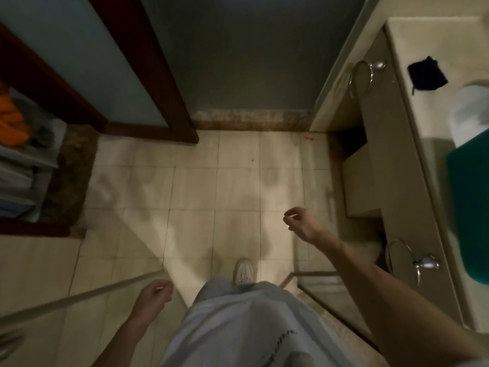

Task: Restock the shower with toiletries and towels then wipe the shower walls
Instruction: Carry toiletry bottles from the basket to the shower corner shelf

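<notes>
We see both hands hanging free over the tiled floor (pixel 195 186), touching nothing. The left hand (pixel 154 294) is low and close to the body with its fingers loosely curled inward and nothing in them. The right hand (pixel 300 225) is further forward, its fingers also slackly bent and the thumb near the fingertips. The pale glints there look like nails, and we make out no object in its grasp. Between the two hands and slightly behind the right one, a white shoe (pixel 244 270) stands on the tiles.

Well to the left of the left hand and ahead of it is an open shelf unit (pixel 50 160). An orange cloth (pixel 12 120) lies bunched on its upper level. Below that are the folded towels (pixel 16 178), stacked in grey, white and blue layers, though blur keeps us from counting them.

To the right of the right hand runs the table (pixel 412 49). On it, far ahead of that hand, lies a black pouch (pixel 426 74). Nearer is a translucent white container (pixel 469 115), whose contents we cannot tell. Touching it on the near side is a teal object (pixel 468 207), which is cut off by the frame edge. Two chrome towel rings are fixed to the table's front. The far ring (pixel 361 79) is ahead of the right hand and the near ring (pixel 402 258) is just beyond the right forearm.
</notes>
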### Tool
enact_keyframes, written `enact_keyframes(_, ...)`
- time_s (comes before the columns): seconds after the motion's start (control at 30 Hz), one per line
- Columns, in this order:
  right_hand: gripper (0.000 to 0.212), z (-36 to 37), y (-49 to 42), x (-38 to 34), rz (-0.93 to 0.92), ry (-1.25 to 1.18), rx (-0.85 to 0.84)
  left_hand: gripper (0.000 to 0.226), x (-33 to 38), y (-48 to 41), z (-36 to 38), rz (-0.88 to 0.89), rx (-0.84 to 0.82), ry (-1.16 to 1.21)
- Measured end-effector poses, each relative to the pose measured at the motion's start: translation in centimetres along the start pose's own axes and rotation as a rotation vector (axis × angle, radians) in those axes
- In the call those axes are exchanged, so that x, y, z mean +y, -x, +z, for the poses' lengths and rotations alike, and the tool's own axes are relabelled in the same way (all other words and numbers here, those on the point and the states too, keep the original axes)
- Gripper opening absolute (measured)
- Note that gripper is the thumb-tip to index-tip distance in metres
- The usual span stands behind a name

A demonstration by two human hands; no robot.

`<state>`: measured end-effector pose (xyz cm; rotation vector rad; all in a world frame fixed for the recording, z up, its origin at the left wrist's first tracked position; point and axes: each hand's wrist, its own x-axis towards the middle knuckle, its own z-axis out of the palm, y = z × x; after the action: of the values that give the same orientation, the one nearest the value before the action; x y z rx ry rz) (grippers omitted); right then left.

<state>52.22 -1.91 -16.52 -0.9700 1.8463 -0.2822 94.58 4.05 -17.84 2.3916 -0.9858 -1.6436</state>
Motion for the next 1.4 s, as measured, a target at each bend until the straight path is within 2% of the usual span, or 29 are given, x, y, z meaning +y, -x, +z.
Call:
enact_keyframes(0.13, 0.030, -3.3, -2.0, -1.4, 0.042, -0.087, 0.055, 0.021, 4.4, -3.4, -0.5, -0.049, -0.066, -0.101)
enact_keyframes(0.23, 0.032, -4.9, -2.4, -0.3, 0.098, -0.108, 0.101, 0.015, 10.3, -6.2, -0.4, -0.016, -0.093, -0.176)
enact_keyframes(0.4, 0.032, -5.6, -2.5, 3.1, 0.278, -0.218, 0.176, 0.011, 24.1, -11.8, 2.5, 0.124, -0.180, -0.293)
enact_keyframes(0.57, 0.026, -5.2, -3.0, 4.8, 0.551, -0.391, 0.305, 0.010, 38.8, -14.8, 9.1, 0.301, -0.306, -0.472)
enact_keyframes(0.67, 0.024, -5.7, -3.1, 4.0, 0.617, -0.480, 0.362, 0.012, 47.1, -14.1, 14.2, 0.416, -0.411, -0.582)
enact_keyframes(0.8, 0.027, -7.6, -2.4, 2.5, 0.635, -0.637, 0.527, 0.011, 57.2, -10.7, 22.3, 0.650, -0.579, -0.664)
enact_keyframes(0.97, 0.031, -11.7, 0.3, 1.9, 0.613, -0.752, 0.759, 0.016, 64.1, -1.8, 31.3, 0.884, -0.863, -0.751)
enact_keyframes(1.13, 0.021, -20.5, 6.3, 1.7, 0.457, -0.608, 1.202, 0.018, 65.2, 9.2, 39.7, 1.185, -1.053, -0.676)
enact_keyframes(1.23, 0.020, -26.2, 10.7, 2.0, 0.337, -0.269, 1.442, 0.019, 65.0, 15.6, 44.3, 1.380, -1.124, -0.600)
enact_keyframes(1.3, 0.019, -29.2, 13.2, 3.0, 0.297, 0.004, 1.535, 0.017, 64.4, 19.9, 46.8, 1.495, -1.136, -0.541)
enact_keyframes(1.4, 0.018, -32.1, 15.9, 6.0, 0.351, 0.117, 1.634, 0.015, 62.9, 25.3, 50.0, 1.679, -1.164, -0.491)
